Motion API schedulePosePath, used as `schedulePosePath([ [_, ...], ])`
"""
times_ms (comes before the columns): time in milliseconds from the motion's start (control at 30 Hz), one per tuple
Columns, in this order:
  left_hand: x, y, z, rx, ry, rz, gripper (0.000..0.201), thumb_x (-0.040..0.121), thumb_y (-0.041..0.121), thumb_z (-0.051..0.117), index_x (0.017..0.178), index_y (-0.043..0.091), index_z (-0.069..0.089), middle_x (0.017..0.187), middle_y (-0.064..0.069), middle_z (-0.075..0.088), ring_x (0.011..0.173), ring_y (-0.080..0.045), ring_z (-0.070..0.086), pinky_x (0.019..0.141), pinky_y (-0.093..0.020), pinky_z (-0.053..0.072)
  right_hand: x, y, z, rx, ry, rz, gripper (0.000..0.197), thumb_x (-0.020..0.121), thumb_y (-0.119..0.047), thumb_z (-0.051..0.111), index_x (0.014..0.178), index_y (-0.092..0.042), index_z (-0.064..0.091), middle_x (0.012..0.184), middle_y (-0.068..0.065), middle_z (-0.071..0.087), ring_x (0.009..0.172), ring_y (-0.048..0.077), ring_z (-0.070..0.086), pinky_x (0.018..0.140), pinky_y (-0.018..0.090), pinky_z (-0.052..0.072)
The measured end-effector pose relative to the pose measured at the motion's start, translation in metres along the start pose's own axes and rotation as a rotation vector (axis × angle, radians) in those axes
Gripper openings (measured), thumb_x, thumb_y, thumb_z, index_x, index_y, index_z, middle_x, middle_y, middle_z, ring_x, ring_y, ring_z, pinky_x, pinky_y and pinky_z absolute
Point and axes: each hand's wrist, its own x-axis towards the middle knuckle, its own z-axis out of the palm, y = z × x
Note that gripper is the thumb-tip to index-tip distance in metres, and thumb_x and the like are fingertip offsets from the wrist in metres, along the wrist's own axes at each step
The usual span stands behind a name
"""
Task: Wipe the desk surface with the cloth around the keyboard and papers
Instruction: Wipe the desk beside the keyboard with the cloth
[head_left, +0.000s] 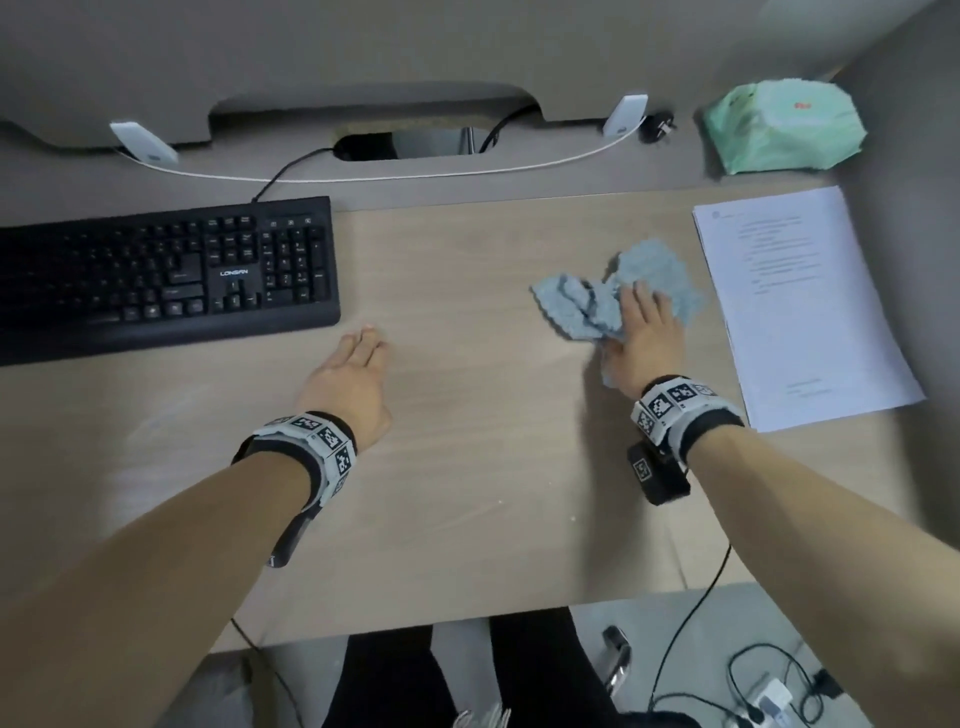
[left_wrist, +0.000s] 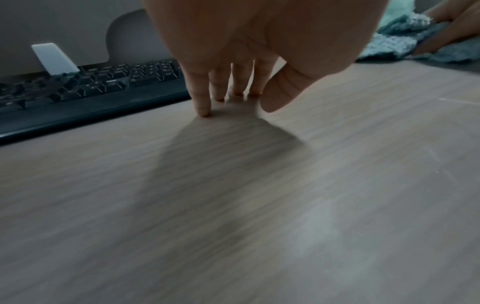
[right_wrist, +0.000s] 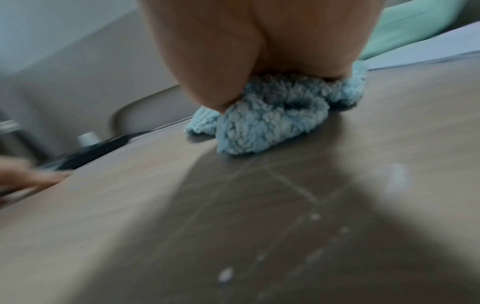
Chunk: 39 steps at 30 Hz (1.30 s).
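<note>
A crumpled light-blue fluffy cloth (head_left: 576, 306) lies on the wooden desk (head_left: 467, 441), between the black keyboard (head_left: 156, 275) at the left and the white papers (head_left: 800, 306) at the right. My right hand (head_left: 641, 322) lies flat on the cloth's right half, fingers straight, pressing it down. The right wrist view shows the cloth (right_wrist: 265, 127) bunched under the palm (right_wrist: 233, 51). My left hand (head_left: 358, 364) rests on bare desk just off the keyboard's near right corner. Its straight fingertips (left_wrist: 205, 111) touch the wood and it holds nothing.
A green tissue pack (head_left: 779, 130) sits at the back right corner. A white cable (head_left: 363, 176) and a black cable run along the back by the partition. White specks (right_wrist: 226, 273) and faint streaks mark the desk near me. The desk's front edge is close to my legs.
</note>
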Motion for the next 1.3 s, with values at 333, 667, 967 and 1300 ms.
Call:
schedulePosePath([
  [333,0.006,-0.02,-0.009,0.165,-0.03,0.166,0.08,0.084,0.012,0.046,0.156,0.016,0.012,0.165,-0.001,0.001,0.151,-0.021,0.01,0.117,-0.036,0.027,-0.062,-0.061,0.037,0.041,0.029,0.088,0.079,0.087,-0.028,0.064,0.152,-0.009,0.025,0.16,0.016,0.018,0.146,0.041,0.014,0.12,0.053,0.017],
  [667,0.003,-0.021,-0.006,0.202,0.019,0.21,0.07,0.08,0.013,0.052,0.147,0.013,0.029,0.158,-0.004,0.019,0.14,-0.024,0.028,0.097,-0.037,0.043,-0.109,-0.119,0.053,0.07,-0.094,0.078,0.086,0.088,-0.068,0.027,0.156,-0.017,0.014,0.165,0.011,0.002,0.151,0.036,-0.002,0.119,0.056,0.002],
  [967,0.001,-0.019,-0.002,0.16,0.064,0.205,0.062,0.077,0.011,0.051,0.138,0.013,0.039,0.149,-0.001,0.029,0.134,-0.024,0.033,0.094,-0.042,0.045,-0.182,-0.037,0.069,0.069,-0.019,0.147,0.059,0.101,-0.039,0.035,0.155,-0.02,0.021,0.165,0.004,0.009,0.152,0.03,0.003,0.121,0.054,0.01],
  [1300,0.001,-0.025,0.012,0.06,0.052,0.21,0.073,0.082,0.012,0.046,0.152,0.009,0.023,0.161,-0.005,0.014,0.146,-0.026,0.017,0.118,-0.041,0.023,-0.231,-0.152,0.098,0.011,-0.172,-0.11,0.071,0.095,-0.033,0.042,0.156,-0.016,0.01,0.165,0.009,-0.002,0.151,0.035,-0.007,0.12,0.058,0.0],
])
